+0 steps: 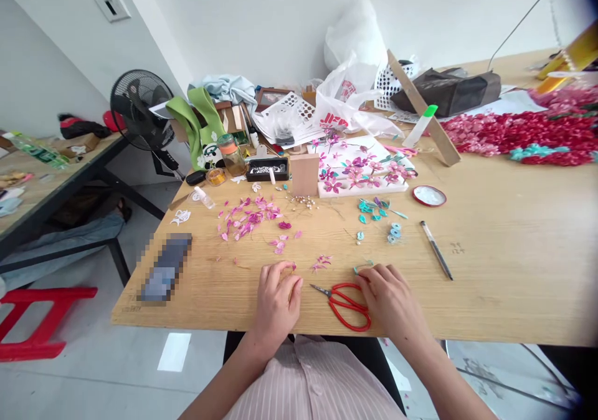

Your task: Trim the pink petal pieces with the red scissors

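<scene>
**Both hands low at the tabletop's near edge, scissors between them**

The left hand (276,300) rests on the tabletop (504,270), fingers curled together, their tips at a small pink petal (292,265); whether the petal is pinched or only touched is hard to tell. The right hand (391,300) lies palm down, fingers bunched over a teal scrap (363,265) that is mostly hidden beneath the fingertips, so I cannot tell if it is gripped. Red scissors (344,305) lie flat between the hands, blades shut and pointing left, one loop just beside the right hand.

Further out sit loose pink petals (247,217), teal pieces (376,208), a white board (359,171) with pink flowers, a round lid (429,195) and a dark pen-like tool (436,249). A blurred-out flat object (166,267) lies at left; what it is cannot be made out. A red flower heap (518,130) runs off the right edge, and bags (355,90) and clutter at the back cover one another. The person's forearms are cut off at the bottom.
</scene>
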{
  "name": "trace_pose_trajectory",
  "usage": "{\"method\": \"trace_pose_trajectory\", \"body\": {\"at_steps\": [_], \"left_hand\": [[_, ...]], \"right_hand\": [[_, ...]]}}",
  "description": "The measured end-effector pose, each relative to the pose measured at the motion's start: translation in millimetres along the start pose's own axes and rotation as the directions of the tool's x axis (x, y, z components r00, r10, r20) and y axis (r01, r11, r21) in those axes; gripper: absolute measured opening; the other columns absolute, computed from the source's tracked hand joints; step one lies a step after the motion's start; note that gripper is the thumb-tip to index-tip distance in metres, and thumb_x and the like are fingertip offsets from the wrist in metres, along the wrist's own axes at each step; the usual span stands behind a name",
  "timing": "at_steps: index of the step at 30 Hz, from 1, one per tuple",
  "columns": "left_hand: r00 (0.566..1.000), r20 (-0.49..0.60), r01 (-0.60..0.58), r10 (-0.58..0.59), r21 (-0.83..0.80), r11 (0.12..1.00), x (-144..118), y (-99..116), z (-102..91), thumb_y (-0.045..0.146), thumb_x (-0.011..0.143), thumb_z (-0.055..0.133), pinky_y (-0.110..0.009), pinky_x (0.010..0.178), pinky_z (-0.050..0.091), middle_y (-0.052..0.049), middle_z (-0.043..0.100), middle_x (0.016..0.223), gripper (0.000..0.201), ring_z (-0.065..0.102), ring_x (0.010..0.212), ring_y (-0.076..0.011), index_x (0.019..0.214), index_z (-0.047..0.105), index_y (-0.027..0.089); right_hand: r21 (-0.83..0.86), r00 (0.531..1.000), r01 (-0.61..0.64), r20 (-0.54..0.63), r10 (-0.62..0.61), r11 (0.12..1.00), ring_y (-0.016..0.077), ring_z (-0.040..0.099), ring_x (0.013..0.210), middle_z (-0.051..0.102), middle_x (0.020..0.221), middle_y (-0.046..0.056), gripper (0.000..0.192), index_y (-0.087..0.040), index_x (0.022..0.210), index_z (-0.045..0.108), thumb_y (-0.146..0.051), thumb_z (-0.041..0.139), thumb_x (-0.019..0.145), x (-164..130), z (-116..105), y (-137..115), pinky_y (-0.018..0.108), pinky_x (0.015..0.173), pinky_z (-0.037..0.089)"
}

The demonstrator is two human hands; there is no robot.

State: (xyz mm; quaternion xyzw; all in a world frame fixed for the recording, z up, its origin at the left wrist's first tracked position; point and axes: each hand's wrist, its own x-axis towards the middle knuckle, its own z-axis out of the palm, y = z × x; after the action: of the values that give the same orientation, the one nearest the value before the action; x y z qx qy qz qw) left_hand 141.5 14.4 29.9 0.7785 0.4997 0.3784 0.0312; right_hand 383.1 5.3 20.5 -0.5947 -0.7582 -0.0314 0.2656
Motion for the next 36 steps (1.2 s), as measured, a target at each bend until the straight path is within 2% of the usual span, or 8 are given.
{"method": "trace_pose_trajectory", "body": {"at_steps": [4,7,11,14,20,26,31,36], "left_hand": [[1.000,-0.002,0.023,-0.023,0.005,1.000,-5,-7,-3.1,0.011,0.088,0.057,-0.038,0.084,0.050,-0.009,0.061,0.104,0.011,0.056,0.097,-0.0214,0.089,0.065,0.019],[0.999,0.002,0.034,-0.034,0.008,0.999,-9,-11,-4.9,0.011,0.088,0.057,-0.039,0.084,0.050,-0.009,0.061,0.103,0.011,0.057,0.097,-0.0214,0.088,0.065,0.018],[0.999,-0.011,0.052,-0.052,0.023,0.998,-10,-12,-8.0,0.012,0.089,0.056,-0.039,0.084,0.050,-0.009,0.061,0.104,0.011,0.057,0.097,-0.0214,0.088,0.065,0.019],[0.997,-0.030,0.075,-0.073,0.045,0.996,-11,-15,-11.1,0.013,0.089,0.055,-0.038,0.082,0.051,-0.009,0.061,0.104,0.013,0.057,0.096,-0.0214,0.090,0.066,0.020],[0.995,-0.031,0.092,-0.090,0.056,0.994,-17,-24,-11.3,0.013,0.089,0.056,-0.039,0.082,0.052,-0.009,0.061,0.103,0.012,0.057,0.095,-0.0215,0.089,0.066,0.020],[0.995,-0.007,0.100,-0.100,0.027,0.995,-15,-24,-7.9,0.012,0.089,0.057,-0.038,0.084,0.051,-0.008,0.061,0.105,0.011,0.057,0.097,-0.0214,0.089,0.065,0.019],[0.993,-0.012,0.117,-0.117,0.023,0.993,-15,-25,-8.1,0.011,0.088,0.057,-0.038,0.084,0.050,-0.009,0.060,0.105,0.011,0.056,0.098,-0.0214,0.090,0.066,0.019],[0.994,0.021,0.103,-0.103,0.005,0.995,-14,-25,-8.6,0.012,0.088,0.057,-0.038,0.084,0.050,-0.008,0.060,0.106,0.012,0.054,0.097,-0.0211,0.092,0.065,0.019]], "right_hand": [[0.004,0.999,0.019,-0.043,-0.018,1.000,0.0197,0.054,0.072,0.061,0.074,0.006,0.024,-0.019,0.080,0.061,-0.025,0.045,0.097,21,-4,4,0.033,0.068,0.045],[-0.022,0.996,0.020,-0.082,-0.021,1.000,0.0207,0.053,0.077,0.062,0.077,0.006,0.024,-0.019,0.081,0.063,-0.027,0.047,0.097,55,-7,17,0.033,0.072,0.044],[-0.101,0.995,0.019,-0.098,-0.029,0.995,0.0242,0.052,0.078,0.063,0.076,0.009,0.028,-0.019,0.081,0.068,-0.025,0.045,0.095,102,6,39,0.037,0.073,0.041],[-0.141,0.994,0.035,-0.094,-0.048,0.989,0.0251,0.052,0.078,0.062,0.073,0.010,0.029,-0.018,0.079,0.070,-0.022,0.045,0.093,117,19,47,0.038,0.074,0.040],[-0.178,0.995,0.020,-0.095,-0.037,0.984,0.0249,0.053,0.079,0.062,0.073,0.010,0.030,-0.018,0.079,0.070,-0.022,0.044,0.093,116,26,57,0.037,0.074,0.040],[-0.134,0.993,-0.002,-0.115,-0.013,0.991,0.0258,0.056,0.083,0.067,0.087,0.011,0.027,-0.015,0.107,0.068,-0.024,0.048,0.092,116,11,65,0.037,0.073,0.042],[0.001,0.968,-0.065,-0.244,0.063,0.998,0.0192,0.059,0.077,0.068,0.087,0.005,0.020,-0.021,0.089,0.067,-0.032,0.051,0.095,81,-26,38,0.032,0.071,0.045],[0.166,0.983,-0.020,-0.177,0.050,0.986,0.0168,0.061,0.075,0.067,0.086,0.003,0.009,-0.022,0.094,0.065,-0.024,0.056,0.093,31,-45,6,0.029,0.068,0.047]]}}
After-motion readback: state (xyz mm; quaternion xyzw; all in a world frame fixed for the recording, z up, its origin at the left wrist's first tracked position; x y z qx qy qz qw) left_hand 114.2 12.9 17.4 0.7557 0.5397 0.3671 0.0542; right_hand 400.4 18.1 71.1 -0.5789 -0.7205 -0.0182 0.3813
